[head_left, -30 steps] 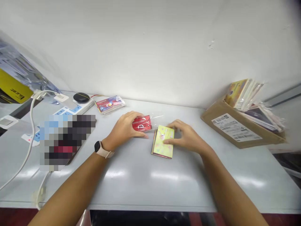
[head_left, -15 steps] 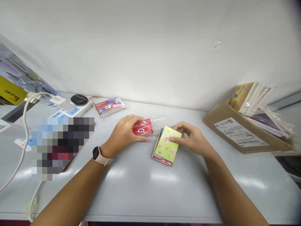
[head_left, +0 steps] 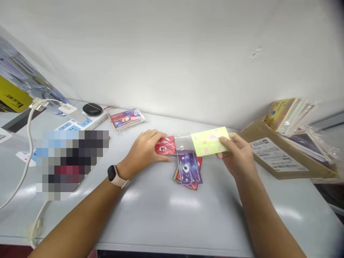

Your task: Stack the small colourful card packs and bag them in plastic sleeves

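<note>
My left hand [head_left: 143, 147], with a watch on the wrist, is closed round the near end of a red printed card [head_left: 165, 145]. Clear plastic [head_left: 184, 142] stretches from that card to the right, like an open sleeve. Between thumb and fingers, my right hand [head_left: 238, 152] pinches a yellow-green card [head_left: 208, 142], held level at the far end of the plastic; whether its left edge is inside I cannot tell. Just below, a small pile lies fanned on the table, a purple card [head_left: 189, 167] on top and red ones partly covered under it.
A cardboard box [head_left: 282, 156] full of sleeved cards stands at the right. Toward the wall lies a sleeved card stack [head_left: 127, 120]. A power strip [head_left: 94, 122], a black oval case [head_left: 92, 109] and a white cable [head_left: 29, 143] are at the left, near a blurred-out patch.
My right hand has lifted the yellow-green card off the pile, moved it up and right and turned it sideways. The purple card now shows on top. My left hand stays almost in place.
</note>
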Motion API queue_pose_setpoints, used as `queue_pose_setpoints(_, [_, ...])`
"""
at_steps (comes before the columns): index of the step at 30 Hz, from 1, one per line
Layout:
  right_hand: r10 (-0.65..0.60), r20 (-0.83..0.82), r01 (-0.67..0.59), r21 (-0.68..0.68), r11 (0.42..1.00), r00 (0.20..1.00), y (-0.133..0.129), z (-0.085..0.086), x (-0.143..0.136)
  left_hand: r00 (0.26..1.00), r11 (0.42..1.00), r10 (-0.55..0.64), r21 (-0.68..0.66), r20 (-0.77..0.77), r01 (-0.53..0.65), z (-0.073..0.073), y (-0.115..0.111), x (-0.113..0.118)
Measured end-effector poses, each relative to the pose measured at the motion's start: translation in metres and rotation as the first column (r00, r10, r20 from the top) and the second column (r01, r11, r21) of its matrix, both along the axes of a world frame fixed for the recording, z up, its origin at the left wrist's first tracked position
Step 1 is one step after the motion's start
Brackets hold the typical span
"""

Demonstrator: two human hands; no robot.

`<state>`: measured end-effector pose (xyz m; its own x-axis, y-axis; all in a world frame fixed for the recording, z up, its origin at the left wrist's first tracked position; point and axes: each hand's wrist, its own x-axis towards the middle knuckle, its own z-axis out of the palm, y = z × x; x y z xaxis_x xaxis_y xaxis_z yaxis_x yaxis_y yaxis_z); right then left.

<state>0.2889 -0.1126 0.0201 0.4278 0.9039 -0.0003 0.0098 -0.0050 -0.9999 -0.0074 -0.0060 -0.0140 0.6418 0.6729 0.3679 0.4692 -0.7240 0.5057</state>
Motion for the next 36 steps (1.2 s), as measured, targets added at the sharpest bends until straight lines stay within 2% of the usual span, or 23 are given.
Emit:
queue_pose_setpoints(3, [-0.036, 0.052, 0.037, -0.006, 0.999, 0.998, 0.001, -0.002, -0.01, 1.0, 0.999, -0.001, 0.044, -0.018, 0.002, -0.001, -0.001, 0.0])
queue_pose_setpoints(6, [-0.037, 0.123, 0.046, -0.067, 0.997, 0.992, -0.001, -0.002, -0.017, 0.998, 0.996, 0.007, 0.086, -0.058, -0.002, -0.001, -0.002, 0.001])
queue_pose_setpoints(10, [-0.036, 0.126, 0.053, -0.135, 0.989, 0.991, -0.001, -0.004, -0.024, 0.995, 0.989, -0.001, 0.145, -0.101, 0.016, 0.001, -0.006, 0.004])
queue_pose_setpoints(17, [-0.15, 0.186, 0.177, -0.133, 0.975, 0.971, -0.004, -0.008, -0.045, 0.998, 0.988, -0.046, 0.143, -0.043, 0.052, 0.003, -0.013, 0.01])
queue_pose_setpoints(20, [-0.186, 0.297, 0.225, -0.102, 0.969, 0.937, -0.008, -0.012, -0.059, 0.998, 0.991, -0.047, 0.12, -0.031, 0.05, 0.004, -0.015, 0.011])
queue_pose_setpoints(22, [-0.199, 0.444, 0.233, -0.022, 0.972, 0.874, -0.01, -0.016, -0.066, 0.998, 0.993, -0.048, 0.102, -0.029, 0.05, 0.004, -0.016, 0.011])
queue_pose_setpoints(24, [-0.185, 0.592, 0.164, 0.09, 0.982, 0.784, -0.01, -0.02, -0.069, 0.999, 0.995, -0.047, 0.083, -0.026, 0.049, 0.004, -0.016, 0.012])
queue_pose_setpoints(26, [-0.149, 0.709, 0.044, 0.165, 0.985, 0.69, -0.011, -0.024, -0.07, 0.999, 0.996, -0.037, 0.083, -0.025, 0.039, 0.003, -0.016, 0.012])
queue_pose_setpoints(28, [-0.093, 0.794, -0.066, 0.165, 0.984, 0.601, -0.012, -0.027, -0.069, 0.999, 0.995, -0.028, 0.095, -0.027, 0.031, 0.002, -0.016, 0.012])
queue_pose_setpoints(30, [-0.012, 0.847, -0.15, 0.108, 0.983, 0.532, -0.013, -0.03, -0.069, 0.999, 0.994, -0.03, 0.105, -0.025, 0.033, 0.001, -0.016, 0.013])
queue_pose_setpoints(33, [0.101, 0.866, -0.247, 0.027, 0.969, 0.49, -0.014, -0.032, -0.067, 0.999, 0.993, -0.043, 0.105, -0.021, 0.045, 0.001, -0.016, 0.012])
queue_pose_setpoints(36, [0.146, 0.827, -0.268, 0.005, 0.963, 0.542, -0.013, -0.029, -0.061, 0.999, 0.994, -0.035, 0.103, -0.012, 0.036, 0.001, -0.015, 0.011])
